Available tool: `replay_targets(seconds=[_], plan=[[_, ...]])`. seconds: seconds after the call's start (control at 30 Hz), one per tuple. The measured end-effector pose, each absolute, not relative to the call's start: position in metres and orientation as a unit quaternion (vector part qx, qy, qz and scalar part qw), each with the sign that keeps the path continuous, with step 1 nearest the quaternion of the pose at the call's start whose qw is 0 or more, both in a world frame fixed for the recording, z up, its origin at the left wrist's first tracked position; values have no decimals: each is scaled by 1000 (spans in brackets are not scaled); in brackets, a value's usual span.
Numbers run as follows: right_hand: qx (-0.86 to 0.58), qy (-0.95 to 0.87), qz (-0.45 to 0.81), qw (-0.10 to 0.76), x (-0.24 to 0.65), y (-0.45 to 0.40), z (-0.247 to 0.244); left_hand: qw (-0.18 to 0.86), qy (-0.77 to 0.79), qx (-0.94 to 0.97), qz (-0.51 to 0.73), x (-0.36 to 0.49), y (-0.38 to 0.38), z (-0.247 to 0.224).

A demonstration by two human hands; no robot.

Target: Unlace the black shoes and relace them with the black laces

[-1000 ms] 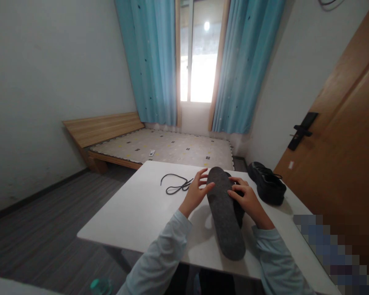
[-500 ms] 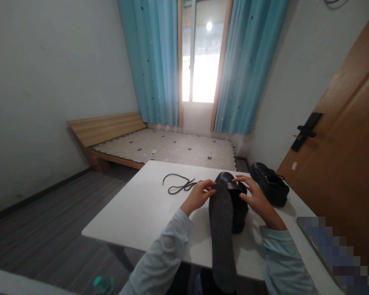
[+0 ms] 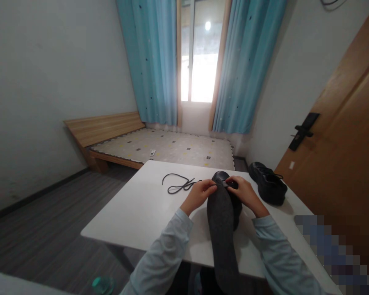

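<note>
"Right hand (image 3: 247, 194) has come inward since the last frame, over the shoe (image 3: 220, 175) and close beside the left hand (image 3: 199, 194). What are the fingers doing?"

"Left thumb and fingertips pinch the far end of the insole (image 3: 222, 225). Right fingers are bent at the shoe's opening, by the tongue — whether they grip it or only touch it, I cannot tell."

"And the insole itself?"

"Long and dark grey, it slants from that pinch back towards the wearer, its near end reaching past the table's edge. It covers part of the shoe, which sits on the table (image 3: 126, 209), toe pointing away."

"Further out?"

"Loose lace (image 3: 180, 188) to the left, partly behind the left hand. Other shoe (image 3: 269, 186) on the right, well apart, laced. Beyond the table, the bed (image 3: 172, 143) has a remote (image 3: 153, 153) on it."

"Which step would you call it?"

"Bringing the insole's end up to the shoe's opening, I'd judge — it isn't seated inside."

"So what does the next move call for?"

"Steady left pinch, I'd say, and the tongue clear of the insole's tip. The tip needs to stay flat and in line with the shoe; a limp piece like that could fold or catch on the rim."
</note>
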State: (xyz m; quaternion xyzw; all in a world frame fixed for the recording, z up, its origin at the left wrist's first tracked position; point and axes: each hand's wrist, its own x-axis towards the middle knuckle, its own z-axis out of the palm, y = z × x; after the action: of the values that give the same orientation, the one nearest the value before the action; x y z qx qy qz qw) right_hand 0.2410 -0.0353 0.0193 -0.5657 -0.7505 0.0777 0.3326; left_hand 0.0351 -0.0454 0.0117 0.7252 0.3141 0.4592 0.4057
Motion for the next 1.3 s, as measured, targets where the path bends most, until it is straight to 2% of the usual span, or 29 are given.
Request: replay_targets(seconds=[0.3,0.47,0.7,0.9,1.1,1.3], plan=[[-580,-751,39,314,219,-32,20,481,303,614,548,30,-41,12],[-555,-759,62,335,226,-35,18,471,297,610,563,30,-40,13],[-505,-773,63,379,231,-39,16,407,317,715,472,31,-38,13],[-490,-774,58,396,229,-39,13,255,341,803,417,38,-43,39],[-511,-751,45,415,225,-40,10,249,331,843,344,44,-43,63],[-522,-727,72,441,228,-36,5,117,344,902,233,53,-37,69]])
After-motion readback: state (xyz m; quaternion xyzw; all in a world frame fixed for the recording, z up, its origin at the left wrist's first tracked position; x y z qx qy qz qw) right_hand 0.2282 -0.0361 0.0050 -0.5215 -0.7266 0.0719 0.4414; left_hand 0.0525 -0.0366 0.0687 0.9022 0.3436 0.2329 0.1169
